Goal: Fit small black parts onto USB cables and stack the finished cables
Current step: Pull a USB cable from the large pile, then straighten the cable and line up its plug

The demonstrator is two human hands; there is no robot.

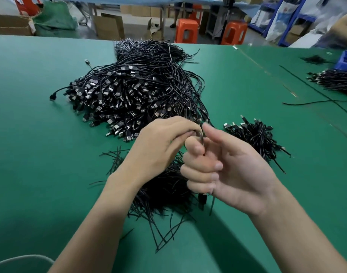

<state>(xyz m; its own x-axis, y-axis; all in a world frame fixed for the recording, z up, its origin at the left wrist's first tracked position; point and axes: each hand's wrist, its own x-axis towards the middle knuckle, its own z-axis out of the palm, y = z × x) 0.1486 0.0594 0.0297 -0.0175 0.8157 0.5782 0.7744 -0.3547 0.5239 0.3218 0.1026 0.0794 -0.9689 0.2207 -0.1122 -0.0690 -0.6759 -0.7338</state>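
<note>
Over the green table (40,134), both my hands hold one thin black USB cable (201,137). My left hand (160,142) pinches its upper part between thumb and curled fingers. My right hand (223,166) has its lower fingers curled round the cable, whose plug end (202,200) hangs below the fist; the index finger points up. A large heap of black USB cables (129,91) lies beyond my hands. A smaller pile of cables (255,134) lies to the right. More loose cables (164,194) lie under my hands. The small black part is hidden.
A blue bin (345,60) and another bundle of cables (332,79) sit at the far right edge. Single cables (316,101) trail across the table there. Orange stools (186,30) and cardboard boxes (109,26) stand beyond the table's far edge.
</note>
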